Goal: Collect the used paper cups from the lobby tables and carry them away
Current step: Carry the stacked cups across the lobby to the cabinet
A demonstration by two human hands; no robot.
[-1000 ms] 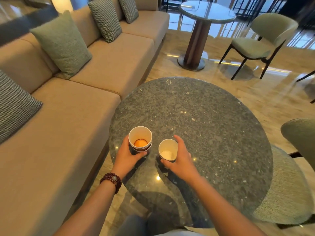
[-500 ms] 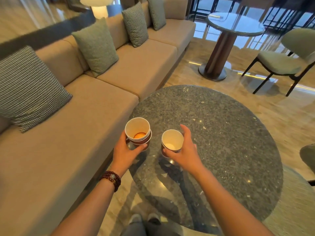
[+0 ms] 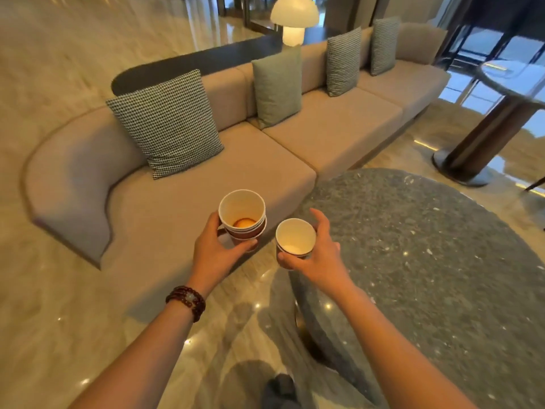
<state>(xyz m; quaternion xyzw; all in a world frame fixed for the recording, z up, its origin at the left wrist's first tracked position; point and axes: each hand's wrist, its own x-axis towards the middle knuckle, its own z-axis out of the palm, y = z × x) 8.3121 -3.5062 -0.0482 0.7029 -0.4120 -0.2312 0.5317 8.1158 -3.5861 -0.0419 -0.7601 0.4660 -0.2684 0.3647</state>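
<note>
So, hard-to-see stuff first. The left hand (image 3: 218, 252) is wrapped around a nested stack of paper cups (image 3: 243, 216), thumb across the near side and fingers curled behind, so most of the brown outer wall is covered. I can't tell how many cups are in that stack, just a couple of rims showing. There's an orange-brown puddle in the bottom of the top one. The right hand (image 3: 318, 258) pinches a smaller single cup (image 3: 295, 239) between the thumb on the near side and fingers around the far side, with one finger sticking up loose. Its base is hidden by the hand, and the inside looks pale, though I can't make out if anything's in it.

Both are held in the air. The stack hangs over the front edge of the beige sofa (image 3: 177, 231), and the single cup sits right at the left edge of the round stone table (image 3: 427, 261).

That table is cut off at the right side, its base mostly in shadow. A second table (image 3: 516, 81) is clipped at the top right. A dark shoe (image 3: 280, 389) is blurry at the bottom.

Between the sofa and the table edge there's a narrow strip of glossy floor (image 3: 73, 335), which opens wide on the left.
</note>
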